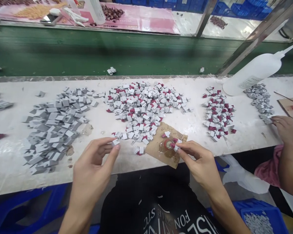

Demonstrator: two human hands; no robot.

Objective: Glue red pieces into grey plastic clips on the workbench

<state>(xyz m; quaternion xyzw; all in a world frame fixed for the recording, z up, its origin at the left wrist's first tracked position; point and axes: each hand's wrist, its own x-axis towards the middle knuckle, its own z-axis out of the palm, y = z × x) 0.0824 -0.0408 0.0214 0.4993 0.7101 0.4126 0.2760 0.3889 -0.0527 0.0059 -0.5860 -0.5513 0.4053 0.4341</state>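
Between the thumb and forefinger of my left hand (pixel 95 162) is a small grey plastic cap (pixel 115 142). My right hand (pixel 196 159) pinches a grey and dark-red plastic piece (pixel 177 145) above a brown cardboard sheet (pixel 158 152). On that sheet lies a small red-rimmed round dish (pixel 169 144), with wet-looking patches around it. Another grey and red piece (pixel 166 134) rests on the cardboard just behind the dish. A heap of grey and red pieces (pixel 141 107) spreads behind both hands, and a pile of plain grey caps (pixel 56 126) lies to the left.
A smaller grey and red pile (pixel 218 113) lies to the right, near a tilted white squeeze bottle (pixel 255 73). Another person's hand (pixel 286 128) works at the right edge. Behind the table runs a green conveyor belt (pixel 88 55). A blue bin (pixel 261 211) stands below right.
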